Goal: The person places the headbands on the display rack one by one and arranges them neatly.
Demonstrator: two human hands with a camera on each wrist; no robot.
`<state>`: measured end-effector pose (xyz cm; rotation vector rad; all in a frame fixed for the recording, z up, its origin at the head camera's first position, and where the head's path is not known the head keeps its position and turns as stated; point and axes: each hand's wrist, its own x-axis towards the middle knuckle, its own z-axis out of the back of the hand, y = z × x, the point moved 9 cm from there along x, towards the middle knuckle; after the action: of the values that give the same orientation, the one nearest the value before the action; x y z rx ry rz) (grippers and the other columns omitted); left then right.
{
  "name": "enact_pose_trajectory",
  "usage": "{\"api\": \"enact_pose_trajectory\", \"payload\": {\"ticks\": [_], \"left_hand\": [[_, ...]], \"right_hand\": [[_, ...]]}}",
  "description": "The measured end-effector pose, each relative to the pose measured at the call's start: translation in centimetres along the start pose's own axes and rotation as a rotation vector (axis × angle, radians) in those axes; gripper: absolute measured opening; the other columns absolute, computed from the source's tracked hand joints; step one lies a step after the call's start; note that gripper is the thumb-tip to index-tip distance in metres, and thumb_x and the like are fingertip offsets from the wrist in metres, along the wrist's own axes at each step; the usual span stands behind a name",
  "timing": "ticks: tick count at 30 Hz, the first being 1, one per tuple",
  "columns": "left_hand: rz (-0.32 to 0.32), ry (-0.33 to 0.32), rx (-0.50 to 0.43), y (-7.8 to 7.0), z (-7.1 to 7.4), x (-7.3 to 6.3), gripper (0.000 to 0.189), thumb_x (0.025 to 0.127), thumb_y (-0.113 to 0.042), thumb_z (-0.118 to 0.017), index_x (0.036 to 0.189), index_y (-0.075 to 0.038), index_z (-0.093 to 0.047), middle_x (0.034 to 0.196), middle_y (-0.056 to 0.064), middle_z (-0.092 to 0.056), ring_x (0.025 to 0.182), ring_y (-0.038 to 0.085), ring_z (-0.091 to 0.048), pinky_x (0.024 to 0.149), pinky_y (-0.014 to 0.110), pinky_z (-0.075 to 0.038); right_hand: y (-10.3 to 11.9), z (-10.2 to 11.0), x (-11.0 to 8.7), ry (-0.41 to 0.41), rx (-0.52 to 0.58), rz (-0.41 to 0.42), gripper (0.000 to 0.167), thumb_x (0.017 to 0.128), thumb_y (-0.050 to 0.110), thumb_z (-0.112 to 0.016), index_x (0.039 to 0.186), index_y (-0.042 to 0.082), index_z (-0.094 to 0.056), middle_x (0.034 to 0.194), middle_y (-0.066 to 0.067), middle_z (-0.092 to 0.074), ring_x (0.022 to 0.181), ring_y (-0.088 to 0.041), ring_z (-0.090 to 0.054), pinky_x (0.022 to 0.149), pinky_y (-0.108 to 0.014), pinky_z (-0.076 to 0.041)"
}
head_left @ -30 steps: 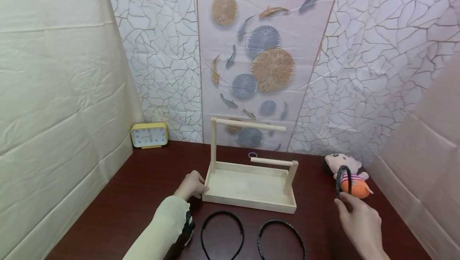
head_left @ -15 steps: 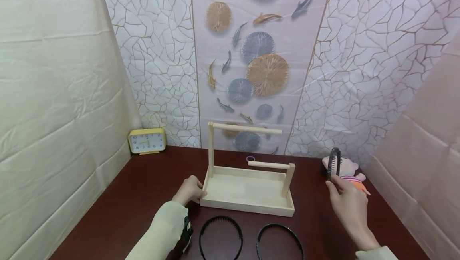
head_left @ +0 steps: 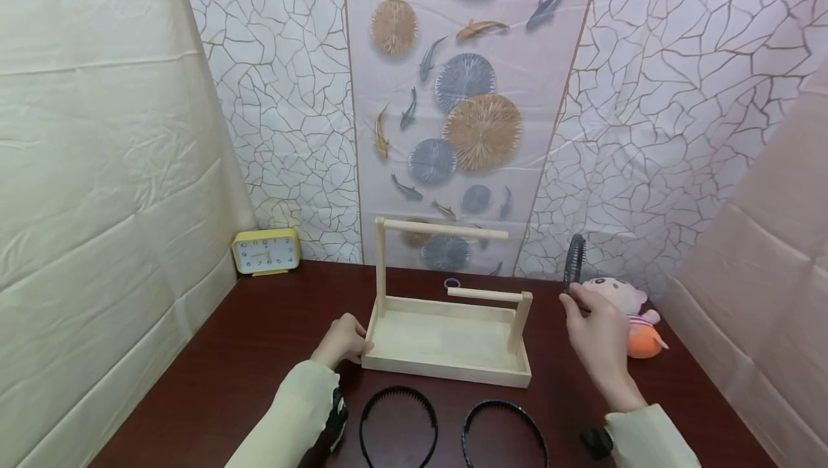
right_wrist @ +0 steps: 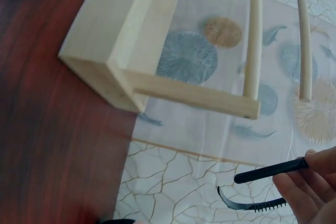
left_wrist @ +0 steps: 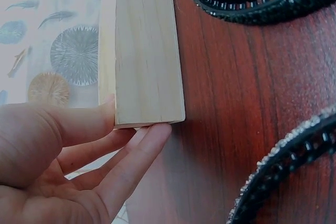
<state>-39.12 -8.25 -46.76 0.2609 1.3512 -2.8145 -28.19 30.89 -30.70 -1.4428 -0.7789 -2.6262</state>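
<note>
A pale wooden tray stand [head_left: 446, 373] with two horizontal bars, one high and one low, stands mid-table. My left hand [head_left: 343, 340] pinches its left end wall, thumb inside and fingers outside, as the left wrist view confirms. Raised right of the stand, my right hand [head_left: 598, 335] pinches a black toothed headband [head_left: 574, 259] between thumb and fingers. In the right wrist view one smooth end of that headband [right_wrist: 268, 171] points toward the low bar [right_wrist: 253, 45], apart from it. Two more black headbands lie in front of the stand, one left [head_left: 399, 390] and one right [head_left: 501, 405].
A yellow clock [head_left: 267, 251] stands at the back left. At the back right lies a plush doll [head_left: 643, 338], partly behind my right hand. A small purple ring [head_left: 452, 282] rests behind the stand. Cloth walls [head_left: 129, 166] enclose the dark red table [head_left: 259, 331].
My right hand has lifted the headband up and to the left, away from in front of the doll and closer to the stand. The left hand keeps its hold on the tray stand.
</note>
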Motion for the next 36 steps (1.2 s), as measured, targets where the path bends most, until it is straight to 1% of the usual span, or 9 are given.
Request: {"api": "enact_pose_trajectory", "payload": {"ticks": [4,8,11,18,23,26,30,33,36], "left_hand": [[-0.001,-0.001,-0.011,0.1,-0.1,0.1,0.029,0.085,0.003,-0.071,0.109,0.017,-0.065,0.1,0.031,-0.066,0.07,0.028,-0.072,0.059,0.036,-0.061],[-0.008,-0.005,0.01,0.2,-0.2,0.3,0.027,0.085,0.003,-0.071,0.107,0.016,-0.066,0.099,0.031,-0.066,0.07,0.028,-0.072,0.058,0.035,-0.061],[-0.008,-0.007,0.023,0.3,-0.1,0.4,0.025,0.084,0.003,-0.072,0.105,0.016,-0.066,0.097,0.03,-0.067,0.071,0.028,-0.072,0.056,0.035,-0.061],[-0.003,-0.017,0.045,0.2,0.0,0.6,0.025,0.083,0.005,-0.072,0.104,0.016,-0.066,0.091,0.027,-0.067,0.069,0.028,-0.071,0.053,0.033,-0.06],[-0.004,-0.021,0.025,0.1,-0.1,0.7,0.025,0.082,0.005,-0.072,0.104,0.017,-0.066,0.089,0.027,-0.068,0.069,0.029,-0.072,0.053,0.034,-0.06],[-0.005,-0.022,0.014,0.1,0.0,0.6,0.027,0.082,0.005,-0.072,0.105,0.017,-0.065,0.09,0.028,-0.067,0.07,0.03,-0.072,0.053,0.034,-0.06],[0.001,-0.025,0.016,0.2,0.0,0.6,0.026,0.082,0.005,-0.073,0.104,0.017,-0.066,0.09,0.028,-0.067,0.069,0.03,-0.072,0.053,0.034,-0.06],[0.003,-0.025,0.013,0.3,-0.1,0.6,0.026,0.082,0.005,-0.073,0.104,0.017,-0.066,0.091,0.029,-0.067,0.069,0.03,-0.072,0.053,0.035,-0.06],[0.002,-0.023,0.003,0.3,-0.1,0.5,0.027,0.082,0.005,-0.073,0.105,0.017,-0.065,0.092,0.03,-0.067,0.07,0.03,-0.072,0.053,0.035,-0.061]], "right_hand": [[0.4,-0.6,0.4,0.003,0.023,-0.01,0.017,0.086,0.002,-0.073,0.102,-0.003,-0.074,0.086,-0.019,-0.072,0.073,-0.033,-0.07,0.064,-0.052,-0.055],[0.9,-1.0,0.8,-0.001,0.044,-0.008,0.018,0.086,0.001,-0.072,0.103,-0.004,-0.074,0.088,-0.021,-0.072,0.075,-0.036,-0.07,0.066,-0.053,-0.056],[1.2,-1.3,1.0,-0.004,0.062,-0.006,0.021,0.086,0.001,-0.072,0.106,-0.005,-0.073,0.092,-0.023,-0.073,0.077,-0.038,-0.07,0.067,-0.054,-0.056],[1.9,-2.2,1.7,-0.021,0.111,-0.002,0.02,0.086,0.002,-0.073,0.105,-0.004,-0.074,0.094,-0.021,-0.073,0.085,-0.038,-0.069,0.075,-0.052,-0.054],[2.9,-2.9,2.3,-0.006,0.148,-0.008,0.016,0.087,0.0,-0.071,0.103,-0.003,-0.074,0.094,-0.021,-0.073,0.086,-0.037,-0.07,0.076,-0.051,-0.055],[3.2,-3.5,2.5,0.0,0.163,-0.014,0.015,0.088,0.001,-0.071,0.102,-0.003,-0.074,0.094,-0.02,-0.073,0.084,-0.036,-0.071,0.074,-0.05,-0.056],[3.7,-4.5,2.7,0.009,0.171,-0.025,0.012,0.088,0.004,-0.072,0.099,0.003,-0.076,0.09,-0.015,-0.075,0.079,-0.031,-0.073,0.069,-0.047,-0.058],[4.2,-5.2,2.7,0.021,0.194,-0.031,0.006,0.088,0.004,-0.072,0.092,0.006,-0.075,0.088,-0.011,-0.075,0.078,-0.028,-0.074,0.068,-0.045,-0.06],[4.7,-5.9,2.7,0.036,0.224,-0.038,0.004,0.088,0.004,-0.071,0.088,0.007,-0.074,0.088,-0.011,-0.075,0.08,-0.029,-0.074,0.068,-0.044,-0.061]]}}
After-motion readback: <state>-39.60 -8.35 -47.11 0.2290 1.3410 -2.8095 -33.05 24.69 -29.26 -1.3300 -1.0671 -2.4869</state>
